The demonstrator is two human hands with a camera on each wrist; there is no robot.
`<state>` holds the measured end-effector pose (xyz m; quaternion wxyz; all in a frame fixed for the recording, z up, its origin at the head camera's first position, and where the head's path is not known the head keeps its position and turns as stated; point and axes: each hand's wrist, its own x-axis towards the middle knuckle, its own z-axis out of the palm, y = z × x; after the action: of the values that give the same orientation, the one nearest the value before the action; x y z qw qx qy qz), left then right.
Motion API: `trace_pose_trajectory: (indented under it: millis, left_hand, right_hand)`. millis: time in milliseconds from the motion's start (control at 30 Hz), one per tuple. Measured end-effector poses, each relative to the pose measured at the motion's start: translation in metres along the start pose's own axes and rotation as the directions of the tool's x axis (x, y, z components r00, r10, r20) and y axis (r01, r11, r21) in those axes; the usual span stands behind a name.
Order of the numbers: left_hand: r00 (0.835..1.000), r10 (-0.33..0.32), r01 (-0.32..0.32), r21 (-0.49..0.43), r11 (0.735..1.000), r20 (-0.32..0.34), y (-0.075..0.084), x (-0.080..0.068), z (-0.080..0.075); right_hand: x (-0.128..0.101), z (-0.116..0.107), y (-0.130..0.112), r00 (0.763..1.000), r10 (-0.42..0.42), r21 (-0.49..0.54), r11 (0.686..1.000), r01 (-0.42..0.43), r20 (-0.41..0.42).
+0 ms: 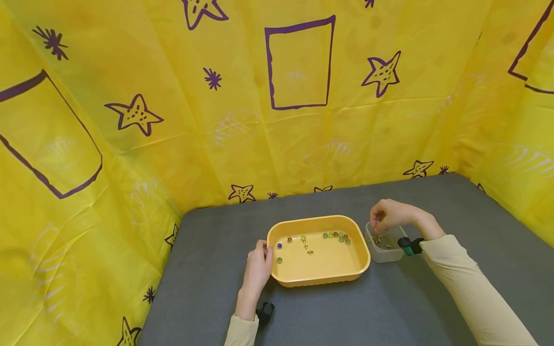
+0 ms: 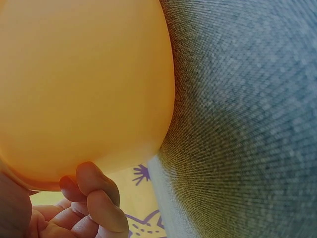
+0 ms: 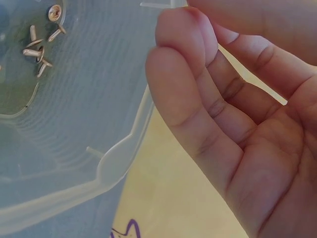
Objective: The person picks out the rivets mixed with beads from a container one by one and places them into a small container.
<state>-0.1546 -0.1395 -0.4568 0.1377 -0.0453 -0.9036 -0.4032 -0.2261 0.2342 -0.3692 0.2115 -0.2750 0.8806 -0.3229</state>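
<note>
My left hand (image 1: 258,264) grips the left end of a yellow plastic tray (image 1: 320,278). In the left wrist view its curled fingers (image 2: 106,210) lie against the tray's outer wall (image 2: 89,89). Glass marbles (image 1: 335,235) cluster at the tray's back right, others lie to the left, and several small brass thumbtacks (image 1: 310,252) lie near the middle. My right hand (image 1: 391,215) is over a clear plastic container (image 1: 387,257), its fingers (image 3: 173,84) bent in towards the thumb. I cannot tell whether anything is pinched there. Several thumbtacks (image 3: 34,52) lie in the container.
The tray and container stand side by side on a grey cloth-covered table (image 1: 216,250). A yellow curtain (image 1: 242,139) with purple starfish drawings hangs behind and along both sides. A black wrist strap (image 1: 265,312) shows at the left wrist.
</note>
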Motion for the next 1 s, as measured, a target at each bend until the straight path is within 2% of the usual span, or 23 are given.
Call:
trace_pose_trajectory:
  millis: [500, 1000]
  left_hand:
    - [1.000, -0.014, 0.014, -0.009, 1.000, 0.023, 0.001, 0.000, 0.000]
    - [1.000, -0.019, 0.019, -0.002, 1.000, 0.016, 0.000, 0.000, 0.000]
  right_hand:
    - [0.014, 0.002, -0.008, 0.999, -0.036, -0.036, 0.999, 0.036, 0.003]
    - [0.030, 0.010, -0.020, 0.998, -0.060, -0.052, 0.997, 0.060, 0.004]
